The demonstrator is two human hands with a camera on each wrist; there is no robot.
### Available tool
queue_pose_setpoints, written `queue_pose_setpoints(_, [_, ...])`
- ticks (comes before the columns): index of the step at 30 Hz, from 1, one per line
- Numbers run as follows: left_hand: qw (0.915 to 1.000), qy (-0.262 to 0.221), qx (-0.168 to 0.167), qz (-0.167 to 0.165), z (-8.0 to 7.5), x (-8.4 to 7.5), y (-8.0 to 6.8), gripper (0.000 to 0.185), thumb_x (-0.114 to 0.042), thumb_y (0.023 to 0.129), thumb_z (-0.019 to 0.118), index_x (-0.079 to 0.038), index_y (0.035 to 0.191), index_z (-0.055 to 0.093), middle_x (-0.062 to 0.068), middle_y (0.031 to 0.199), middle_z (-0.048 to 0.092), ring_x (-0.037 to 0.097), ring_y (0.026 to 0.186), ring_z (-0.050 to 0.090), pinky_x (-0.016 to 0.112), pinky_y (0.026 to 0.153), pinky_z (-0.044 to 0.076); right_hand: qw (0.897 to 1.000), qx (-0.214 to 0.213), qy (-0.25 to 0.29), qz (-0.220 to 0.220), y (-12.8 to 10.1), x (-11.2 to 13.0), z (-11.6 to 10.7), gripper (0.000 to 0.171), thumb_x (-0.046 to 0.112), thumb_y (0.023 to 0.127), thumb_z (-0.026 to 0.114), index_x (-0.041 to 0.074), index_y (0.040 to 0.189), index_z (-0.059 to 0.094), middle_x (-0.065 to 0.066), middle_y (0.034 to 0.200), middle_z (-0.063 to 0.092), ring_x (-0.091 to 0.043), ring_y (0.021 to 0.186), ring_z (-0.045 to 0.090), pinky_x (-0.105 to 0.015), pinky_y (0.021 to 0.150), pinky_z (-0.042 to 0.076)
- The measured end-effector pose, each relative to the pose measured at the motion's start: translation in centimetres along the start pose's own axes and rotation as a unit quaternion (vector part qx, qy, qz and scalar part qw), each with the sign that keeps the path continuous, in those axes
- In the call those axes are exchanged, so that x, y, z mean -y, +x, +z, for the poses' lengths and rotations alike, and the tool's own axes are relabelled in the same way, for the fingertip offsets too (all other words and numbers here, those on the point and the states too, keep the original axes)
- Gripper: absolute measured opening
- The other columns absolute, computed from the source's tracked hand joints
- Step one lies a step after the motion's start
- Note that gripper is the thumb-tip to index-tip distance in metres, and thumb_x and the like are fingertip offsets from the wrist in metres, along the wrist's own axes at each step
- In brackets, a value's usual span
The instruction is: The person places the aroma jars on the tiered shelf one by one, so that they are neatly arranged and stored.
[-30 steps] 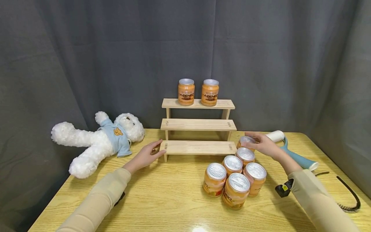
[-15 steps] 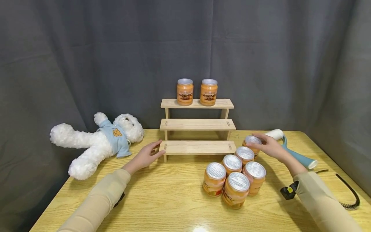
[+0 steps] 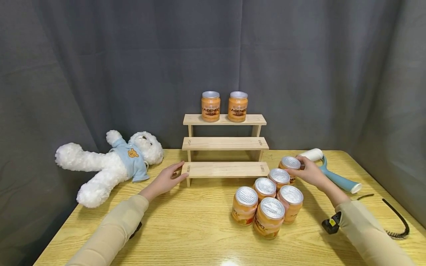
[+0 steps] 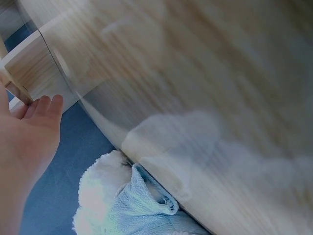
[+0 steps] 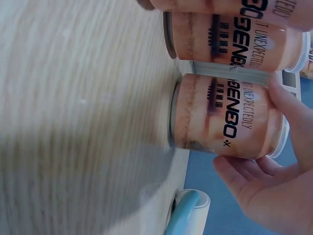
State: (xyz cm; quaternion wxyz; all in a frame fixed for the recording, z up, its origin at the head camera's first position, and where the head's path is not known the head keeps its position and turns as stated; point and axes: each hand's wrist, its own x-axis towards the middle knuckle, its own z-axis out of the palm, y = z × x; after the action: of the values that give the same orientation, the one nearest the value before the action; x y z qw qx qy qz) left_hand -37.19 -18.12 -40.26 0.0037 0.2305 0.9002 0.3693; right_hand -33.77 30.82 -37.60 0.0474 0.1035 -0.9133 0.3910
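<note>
On the wooden table [image 3: 186,221], right hand [image 3: 307,171] grasps the rearmost jar [image 3: 289,165]; left hand [image 3: 165,180] rests released beside the shelf [image 3: 226,169].

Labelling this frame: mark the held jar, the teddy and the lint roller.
held jar [image 3: 290,163], head view, on its silver lid.
teddy [image 3: 128,164], head view, on its blue shirt.
lint roller [image 3: 311,154], head view, on its white roll.
</note>
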Motion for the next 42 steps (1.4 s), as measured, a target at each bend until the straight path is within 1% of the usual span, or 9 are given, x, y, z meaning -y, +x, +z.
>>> queue_pose_setpoints(4, [1.0, 0.003, -0.001, 0.001, 0.0, -0.1, 0.0, 0.069, -0.039, 0.095, 0.054, -0.004, 0.147, 0.028, 0.019, 0.149, 0.032, 0.034, 0.134, 0.038, 0.045, 0.106, 0.039, 1.0, -0.001, 0.024, 0.02, -0.1, 0.0, 0.0, 0.051, 0.033, 0.09, 0.064, -0.004, 0.12, 0.048, -0.018, 0.11, 0.058, -0.011, 0.091, 0.056, -0.035, 0.077, 0.053])
queue_pose_setpoints(10, [1.0, 0.002, 0.001, 0.002, 0.0, -0.1, 0.0, 0.068, -0.039, 0.095, 0.054, -0.003, 0.147, 0.028, 0.02, 0.149, 0.032, 0.035, 0.134, 0.038, 0.045, 0.106, 0.039, 0.999, -0.004, 0.014, 0.044, 0.0, -0.1, -0.3, 0.059, 0.042, 0.089, 0.063, -0.002, 0.125, 0.049, -0.02, 0.114, 0.058, -0.021, 0.099, 0.057, -0.041, 0.082, 0.052])
queue_pose_setpoints(13, [1.0, 0.002, 0.0, 0.003, 0.0, 0.0, 0.0, 0.068, -0.039, 0.095, 0.054, -0.004, 0.147, 0.028, 0.019, 0.149, 0.032, 0.035, 0.134, 0.038, 0.045, 0.106, 0.039, 0.999, -0.013, 0.0, 0.042, 0.0, 0.0, -0.8, 0.062, 0.042, 0.088, 0.064, -0.004, 0.127, 0.048, -0.021, 0.115, 0.058, -0.017, 0.098, 0.058, -0.039, 0.081, 0.052])
queue_pose_setpoints(17, [1.0, 0.003, 0.002, 0.004, 0.0, 0.0, 0.1, 0.068, -0.039, 0.095, 0.054, -0.004, 0.148, 0.028, 0.02, 0.149, 0.032, 0.035, 0.133, 0.038, 0.045, 0.106, 0.039, 0.999, -0.029, -0.007, 0.029, 0.1, 0.5, -1.7, 0.058, 0.039, 0.088, 0.065, -0.005, 0.124, 0.051, -0.02, 0.113, 0.06, -0.005, 0.09, 0.059, -0.028, 0.076, 0.053])
queue_pose_setpoints(20, [1.0, 0.002, 0.003, 0.002, 0.0, 0.1, 0.1, 0.069, -0.041, 0.095, 0.054, -0.004, 0.148, 0.028, 0.02, 0.149, 0.032, 0.035, 0.133, 0.038, 0.045, 0.107, 0.039, 0.999, -0.048, -0.003, 0.026, 0.1, 1.4, -2.4, 0.061, 0.039, 0.088, 0.065, -0.006, 0.126, 0.049, -0.022, 0.116, 0.058, -0.015, 0.098, 0.061, -0.02, 0.071, 0.051])
queue_pose_setpoints(24, [1.0, 0.0, -0.001, -0.001, 0.0, 0.2, 0.1, 0.069, -0.041, 0.094, 0.054, -0.005, 0.148, 0.028, 0.018, 0.149, 0.033, 0.034, 0.133, 0.039, 0.045, 0.107, 0.039, 0.997, -0.074, 0.001, 0.038, 0.2, 2.9, -3.1, 0.072, 0.042, 0.088, 0.063, -0.008, 0.134, 0.039, -0.025, 0.124, 0.051, -0.034, 0.111, 0.053, -0.014, 0.068, 0.047])
queue_pose_setpoints(29, [1.0, 0.001, -0.002, -0.001, 0.0, 0.3, 0.1, 0.07, -0.042, 0.094, 0.054, -0.005, 0.148, 0.029, 0.019, 0.149, 0.034, 0.034, 0.133, 0.039, 0.045, 0.107, 0.038, 0.994, -0.093, -0.008, 0.058, 0.6, 4.8, -3.5, 0.08, 0.05, 0.086, 0.062, -0.005, 0.137, 0.038, -0.023, 0.125, 0.05, -0.028, 0.104, 0.049, -0.016, 0.065, 0.046])
queue_pose_setpoints(38, [0.9999, -0.01, -0.005, -0.004, -0.1, 0.1, 0.1, 0.07, -0.041, 0.094, 0.054, -0.003, 0.147, 0.029, 0.019, 0.149, 0.033, 0.035, 0.133, 0.038, 0.046, 0.108, 0.037, 0.99, -0.129, 0.024, 0.046, 2.2, 8.4, -3.0, 0.084, 0.056, 0.084, 0.061, -0.001, 0.141, 0.036, -0.02, 0.131, 0.05, -0.028, 0.114, 0.048, -0.03, 0.085, 0.046])
queue_pose_setpoints(42, [0.9999, -0.013, -0.005, -0.005, 0.0, 0.2, 0.1, 0.069, -0.041, 0.094, 0.055, -0.004, 0.147, 0.03, 0.019, 0.148, 0.035, 0.034, 0.133, 0.039, 0.046, 0.108, 0.037, 0.99, -0.128, 0.037, 0.035, 3.1, 9.8, -2.3, 0.083, 0.055, 0.083, 0.063, 0.0, 0.14, 0.038, -0.019, 0.129, 0.052, -0.026, 0.112, 0.049, -0.029, 0.084, 0.046])
